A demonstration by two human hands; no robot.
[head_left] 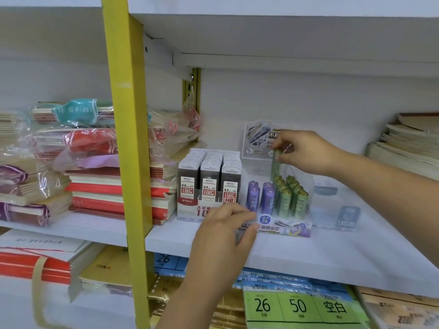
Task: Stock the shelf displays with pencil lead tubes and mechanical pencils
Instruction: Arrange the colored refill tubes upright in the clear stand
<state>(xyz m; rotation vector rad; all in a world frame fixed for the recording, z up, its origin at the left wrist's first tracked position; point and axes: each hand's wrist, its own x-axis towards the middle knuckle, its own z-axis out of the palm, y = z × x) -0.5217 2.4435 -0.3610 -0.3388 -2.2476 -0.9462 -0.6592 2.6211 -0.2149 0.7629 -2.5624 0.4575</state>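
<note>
Green lead tube [275,163], upright, raised above the rear rows of the display box [287,230], pinched at its top end between thumb and fingertips of the right hand [306,150]. Lower end just over the caps of the green tubes [291,198] standing packed in the right half of the display box. Purple tubes [260,198] upright in the left half of the display box, fewer in number. Printed header card [257,141] rising at the back of the display box, partly hidden by the right hand. Left hand [225,226] at the front-left corner of the display box, fingers curled over that corner, thumb against the printed front strip, gripping it; blurred there, so exact contact hard to tell.

Just beside the left wall of the display box, a carton of 0.5 HB lead cases [209,184], three full rows. Just right of the display box, a second clear box [337,207], contents unclear. Under the display box, the white shelf [344,257]. Farther left of the display box, a yellow upright [128,138], then wrapped notebook stacks [95,184]. Far right of the display box, a pile of paper booklets [408,143]. Below the display box, under the shelf edge, a green sheet [299,307] printed 26 and 50.
</note>
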